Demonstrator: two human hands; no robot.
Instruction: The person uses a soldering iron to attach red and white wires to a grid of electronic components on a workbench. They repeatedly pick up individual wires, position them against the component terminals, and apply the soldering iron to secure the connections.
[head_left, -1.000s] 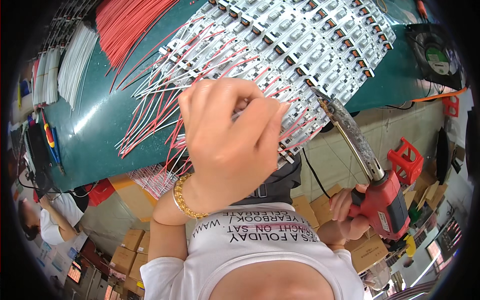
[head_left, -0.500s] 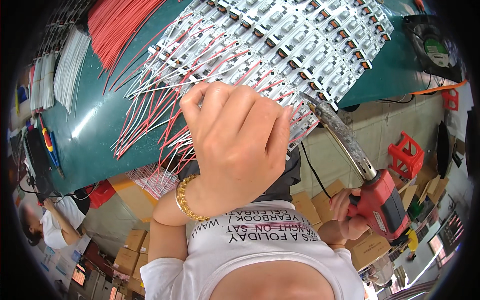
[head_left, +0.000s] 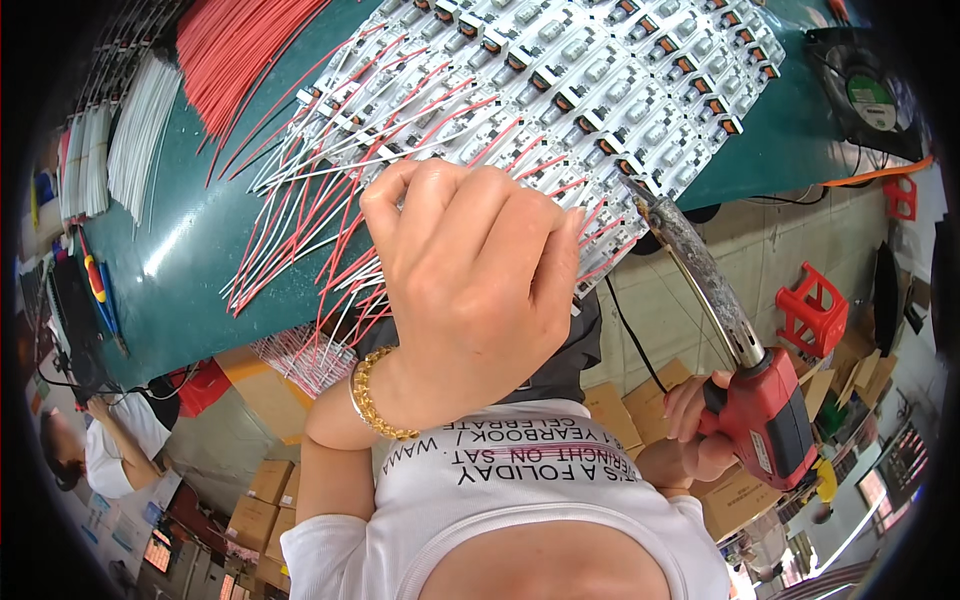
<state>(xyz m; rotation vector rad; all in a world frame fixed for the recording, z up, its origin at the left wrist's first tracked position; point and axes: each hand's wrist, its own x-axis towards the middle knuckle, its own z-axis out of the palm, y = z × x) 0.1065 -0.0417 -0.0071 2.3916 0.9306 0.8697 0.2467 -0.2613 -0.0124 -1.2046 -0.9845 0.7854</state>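
Observation:
Over the near edge of a sheet of white circuit boards (head_left: 590, 85), my left hand (head_left: 470, 275) is closed, back of the hand up. Its fingertips are hidden, so what they pinch does not show. Red and white wires (head_left: 300, 220) fan out from the boards beside that hand, their loose ends toward the left. At the right, my right hand (head_left: 700, 430) grips the handle of a red and black soldering gun (head_left: 770, 420). The gun's long, stained metal barrel slants up and left, with its tip at the boards' near right edge.
Bundles of red wires (head_left: 235, 60) and white wires (head_left: 145, 130) lie on the green table (head_left: 200, 270). A screwdriver (head_left: 97, 280) is at its left edge, a black fan (head_left: 870, 95) at the far right. Cartons (head_left: 255, 510), a red stool (head_left: 810, 310) and another person (head_left: 125, 440) are beyond.
The soldering gun's tip has shifted a little right and away from me along the boards' edge, and the barrel with it. My left hand stays nearly still.

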